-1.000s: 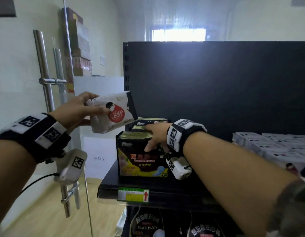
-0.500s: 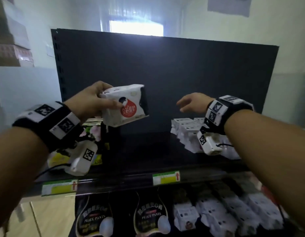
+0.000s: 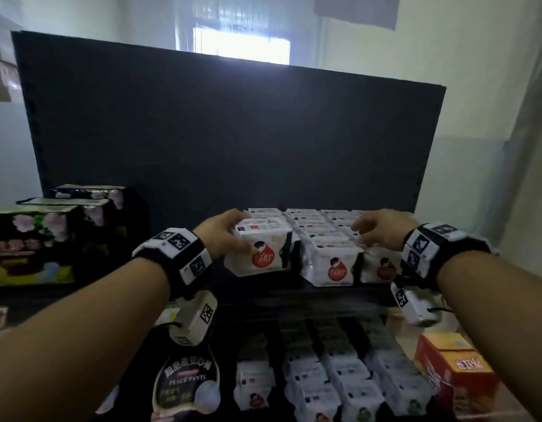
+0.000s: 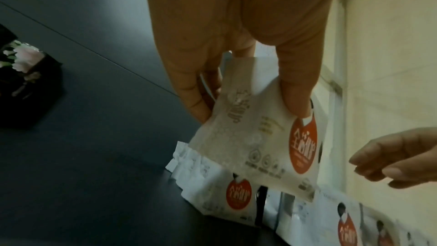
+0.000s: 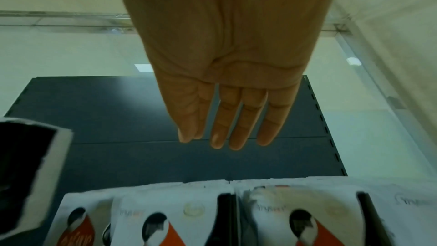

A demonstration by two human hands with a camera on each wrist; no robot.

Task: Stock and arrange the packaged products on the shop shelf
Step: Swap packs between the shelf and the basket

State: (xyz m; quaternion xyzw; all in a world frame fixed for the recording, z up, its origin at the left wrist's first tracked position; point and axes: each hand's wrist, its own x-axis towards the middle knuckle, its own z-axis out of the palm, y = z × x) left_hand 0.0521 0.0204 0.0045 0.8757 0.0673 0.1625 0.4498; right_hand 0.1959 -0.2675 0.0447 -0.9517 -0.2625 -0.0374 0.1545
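While the left hand grips a white pack with a red label between thumb and fingers, the pack sits at the left end of the rows of white packs on the dark shelf, just beside the front pack of the nearest row. The right hand hovers above those rows with fingers extended and relaxed, holding nothing. Black floral packs stand at the shelf's left end, well apart. Below, a lower shelf carries more white packs and an orange box.
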